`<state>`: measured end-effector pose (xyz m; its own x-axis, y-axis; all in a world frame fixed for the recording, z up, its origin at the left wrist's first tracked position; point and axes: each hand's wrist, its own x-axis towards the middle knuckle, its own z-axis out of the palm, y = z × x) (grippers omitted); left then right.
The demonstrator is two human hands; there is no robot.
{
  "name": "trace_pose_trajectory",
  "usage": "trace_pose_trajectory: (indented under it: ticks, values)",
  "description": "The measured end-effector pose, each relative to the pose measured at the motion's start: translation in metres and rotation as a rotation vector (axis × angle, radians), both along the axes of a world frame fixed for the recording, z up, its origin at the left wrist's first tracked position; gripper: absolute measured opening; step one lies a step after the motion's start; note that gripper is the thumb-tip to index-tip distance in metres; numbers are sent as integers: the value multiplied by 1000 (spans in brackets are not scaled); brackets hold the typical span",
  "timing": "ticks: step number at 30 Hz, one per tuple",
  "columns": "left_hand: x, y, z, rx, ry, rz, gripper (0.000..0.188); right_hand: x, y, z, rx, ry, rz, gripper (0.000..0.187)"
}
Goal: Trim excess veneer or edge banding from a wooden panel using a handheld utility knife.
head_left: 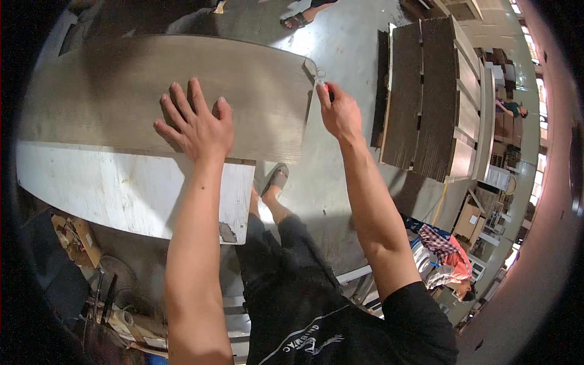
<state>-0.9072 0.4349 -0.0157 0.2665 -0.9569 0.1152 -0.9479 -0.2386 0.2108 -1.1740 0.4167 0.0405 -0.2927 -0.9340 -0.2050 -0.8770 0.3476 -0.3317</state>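
Observation:
A long grey-brown wood-grain board lies flat before me. My left hand rests on it with the fingers spread, palm down. At the board's right end, by its far corner, my right hand is closed around a small tool with a red part; most of it is hidden in the fist, so its kind cannot be made out. Just beyond the fist, a thin curled strip shows beside the board's corner.
Under the board is a white, worn tabletop, chipped at its near right corner. A stack of dark panels stands to the right. Another person's sandalled foot is at the far side. A cardboard box sits lower left.

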Motion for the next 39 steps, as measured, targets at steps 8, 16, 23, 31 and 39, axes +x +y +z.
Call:
trace_pose_trajectory:
  ticks: [8, 16, 23, 31, 39]
  values:
    - [4, 2, 5, 35, 6, 14, 74, 16, 81, 7, 17, -108, 184, 34]
    - [-1, -1, 16, 98, -52, 19, 73, -32, 0, 11, 22, 82, 163, 28]
    - [-5, -6, 14, 35, 2, 0, 76, -65, -39, 5, -61, 82, 377, 28]
    - [-8, -9, 19, 150, 14, 89, 75, -105, -68, 9, 10, 1, 807, 32]
    - [-11, -7, 22, 171, -34, 91, 74, -119, -156, 6, -118, -26, 1162, 27]
